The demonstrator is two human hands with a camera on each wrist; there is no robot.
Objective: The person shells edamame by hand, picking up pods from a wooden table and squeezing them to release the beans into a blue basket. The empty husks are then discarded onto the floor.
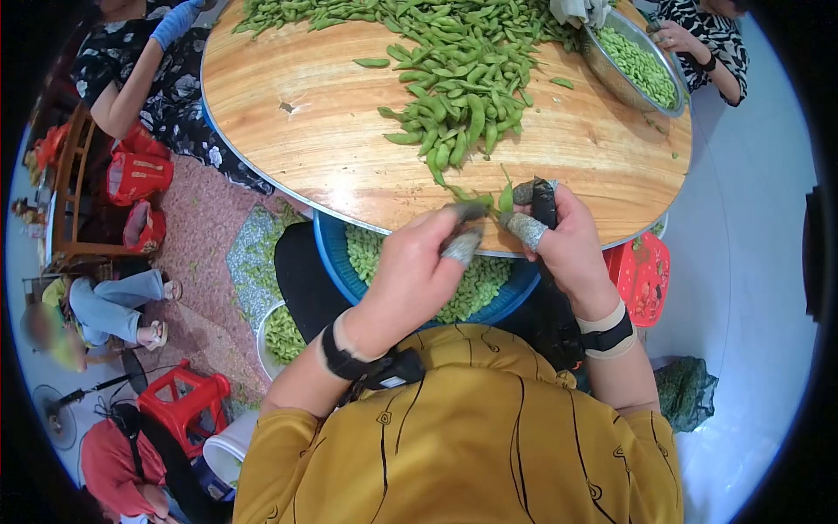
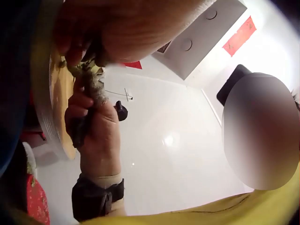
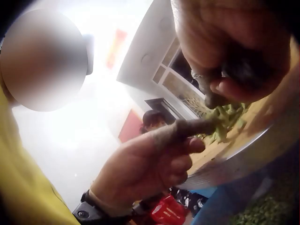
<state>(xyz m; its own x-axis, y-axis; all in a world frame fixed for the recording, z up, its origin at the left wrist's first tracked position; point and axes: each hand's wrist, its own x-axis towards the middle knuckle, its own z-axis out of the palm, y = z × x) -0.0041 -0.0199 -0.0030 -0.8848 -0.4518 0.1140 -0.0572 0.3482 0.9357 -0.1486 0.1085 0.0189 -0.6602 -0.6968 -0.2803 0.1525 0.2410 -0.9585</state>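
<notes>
Green pods (image 1: 471, 105) lie heaped on the round wooden table (image 1: 323, 79). At its near edge, my right hand (image 1: 572, 244), with wrapped thumb and fingertips, pinches a green pod (image 1: 506, 197). Just left of it is my left hand (image 1: 410, 271), its wrapped thumb and blurred forefinger apart, near other pods. In the right wrist view the left hand (image 3: 145, 164) has its forefinger straight beside green pods (image 3: 228, 117), other fingers curled. Below both hands, a blue basin (image 1: 330, 262) holds shelled beans (image 1: 480, 288). The left wrist view shows the right hand (image 2: 98, 136) close to the left.
A metal bowl (image 1: 602, 74) of shelled beans stands at the table's far right. People sit around, one wearing a blue glove (image 1: 175, 24). A white bucket (image 1: 267, 349) of pods, a red stool (image 1: 183, 402) and a red tray (image 1: 646, 279) are lower down.
</notes>
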